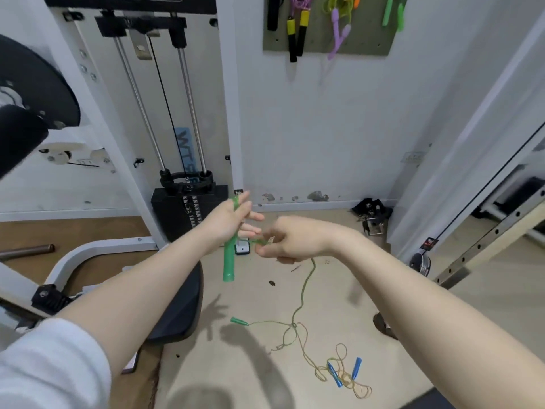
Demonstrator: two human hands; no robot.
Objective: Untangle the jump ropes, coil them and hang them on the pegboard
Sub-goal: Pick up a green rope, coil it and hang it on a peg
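1. Left hand, centre of frame, grasps a green handle near its top end. The handle's long axis runs approx. vertical, free end pointing down at the floor.
2. Right hand, just right of the left, pinches the green rope where it leaves the handle; fingers are curled on the cord. Blur hides the exact finger layout.
3. Key relation: from the right-hand grip the rope drops down & slightly right to the floor, then runs to a knot at lower centre. The slack lies below both hands, nearer the right one, so that hand looks the natural one to draw it in.
4. At the knot the green rope crosses a tan rope. The second green handle lies flat on the floor to the left of the knot, long axis roughly horizontal.
5. The tan rope trails to lower right, bunched in loops around two blue handles. Still tangled; judged: untangling step, coiling not yet begun.
6. Pegboard, top centre-right on the wall, already carries several ropes: yellow-black, purple & green handles.
7. Around: weight machine at left, black seat pad under the left forearm, rack rail at right. Nothing sits betw. hands and knot; a pull on the green cord may drag the tan rope along.
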